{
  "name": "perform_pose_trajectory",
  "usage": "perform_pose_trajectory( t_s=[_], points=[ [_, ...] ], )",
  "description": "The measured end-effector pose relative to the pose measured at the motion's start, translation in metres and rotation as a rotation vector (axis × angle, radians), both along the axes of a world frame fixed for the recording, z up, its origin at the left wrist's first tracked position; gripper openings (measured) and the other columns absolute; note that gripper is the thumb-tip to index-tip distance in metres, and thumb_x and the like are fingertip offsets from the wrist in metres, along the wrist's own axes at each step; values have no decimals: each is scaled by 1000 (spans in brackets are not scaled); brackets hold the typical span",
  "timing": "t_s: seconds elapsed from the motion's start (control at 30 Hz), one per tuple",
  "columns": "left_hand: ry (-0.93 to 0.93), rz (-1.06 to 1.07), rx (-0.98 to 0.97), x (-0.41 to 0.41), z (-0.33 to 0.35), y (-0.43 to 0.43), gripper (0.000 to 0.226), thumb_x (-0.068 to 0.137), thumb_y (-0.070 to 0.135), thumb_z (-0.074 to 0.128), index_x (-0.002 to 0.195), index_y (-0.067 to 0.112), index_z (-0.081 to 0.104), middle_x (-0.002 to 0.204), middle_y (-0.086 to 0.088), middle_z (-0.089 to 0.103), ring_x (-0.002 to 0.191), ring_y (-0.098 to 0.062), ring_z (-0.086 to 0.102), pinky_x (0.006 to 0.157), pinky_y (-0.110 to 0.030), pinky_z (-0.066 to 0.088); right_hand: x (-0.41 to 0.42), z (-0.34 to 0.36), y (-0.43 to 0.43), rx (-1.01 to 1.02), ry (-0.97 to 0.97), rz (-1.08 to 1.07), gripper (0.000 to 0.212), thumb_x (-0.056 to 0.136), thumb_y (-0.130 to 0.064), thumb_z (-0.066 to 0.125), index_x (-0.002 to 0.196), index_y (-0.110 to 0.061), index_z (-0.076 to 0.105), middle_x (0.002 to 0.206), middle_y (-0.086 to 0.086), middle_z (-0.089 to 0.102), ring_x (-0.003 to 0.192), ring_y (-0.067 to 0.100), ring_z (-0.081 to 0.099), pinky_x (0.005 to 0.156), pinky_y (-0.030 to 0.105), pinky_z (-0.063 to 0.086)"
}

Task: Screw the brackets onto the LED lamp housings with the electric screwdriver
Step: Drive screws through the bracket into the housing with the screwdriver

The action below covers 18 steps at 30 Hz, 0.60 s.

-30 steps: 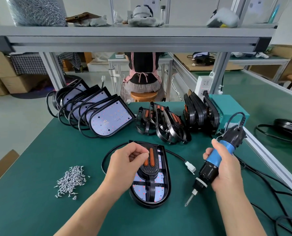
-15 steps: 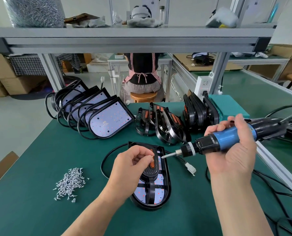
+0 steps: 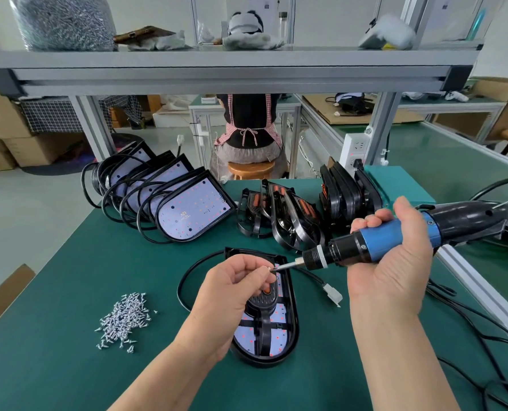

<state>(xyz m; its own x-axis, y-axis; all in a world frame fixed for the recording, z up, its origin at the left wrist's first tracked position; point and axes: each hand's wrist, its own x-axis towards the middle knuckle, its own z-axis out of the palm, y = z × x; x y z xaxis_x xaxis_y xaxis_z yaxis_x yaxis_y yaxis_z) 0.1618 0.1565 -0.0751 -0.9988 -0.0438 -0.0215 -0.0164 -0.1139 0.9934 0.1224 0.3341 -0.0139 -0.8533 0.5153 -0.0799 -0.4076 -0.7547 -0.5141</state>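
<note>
Left hand (image 3: 235, 287) pinches screw (image 3: 271, 268); right hand (image 3: 395, 271) grips screwdriver (image 3: 386, 240); board (image 3: 199, 207) logo illegible.

Subject: one person, seen through the head-worn camera.

- Parts in view: left hand (image 3: 235, 287), right hand (image 3: 395, 271), left forearm (image 3: 169, 372), right forearm (image 3: 395, 360).
- Both hands are bare.
- Both forearms are bare from the wrist down to the lower frame edge. Upper arms and clothing lie outside the picture.
- Left hand: the back and knuckles show, with fine creases across the knuckles.
- Right hand: the thumb side and the heel of the palm show, and the skin looks smooth.
- Nails on the right fingertips look short. Their finish is too small to tell.
- Wide-angle lens: the forearms look broad at the bottom edge and taper toward the wrists.
</note>
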Motion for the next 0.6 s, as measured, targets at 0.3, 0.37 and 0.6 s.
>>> perform_pose_trajectory(
  t_s=[0.3, 0.37, 0.6],
  points=[
    [-18, 7, 7, -1, -3, 1, 15, 92, 3, 67, 88, 15, 76, 83, -7, 76, 79, -13, 65, 77, -20, 52, -1, -2, 1, 2, -20, -15, 20, 95, -16, 67, 98, -7, 49, 65, -2, 55, 51, 11, 50, 56, 23, 49],
    [-15, 8, 13, -1, -3, 2, 17, 92, 2, 67, 87, 15, 76, 82, -7, 76, 78, -13, 66, 75, -18, 53, 3, -3, 0, 23, 11, -2, 17, 94, -15, 68, 91, -10, 52, 67, -2, 54, 55, 11, 50, 60, 25, 50],
    [36, 49, -30, 2, -4, 6, 23, 91, 0, 68, 83, 20, 76, 81, -7, 75, 78, -13, 66, 77, -22, 55, 3, -7, -1, 18, -12, -17, 21, 92, -17, 71, 97, -8, 52, 69, -1, 55, 55, 11, 51, 62, 26, 52]
  ],
)
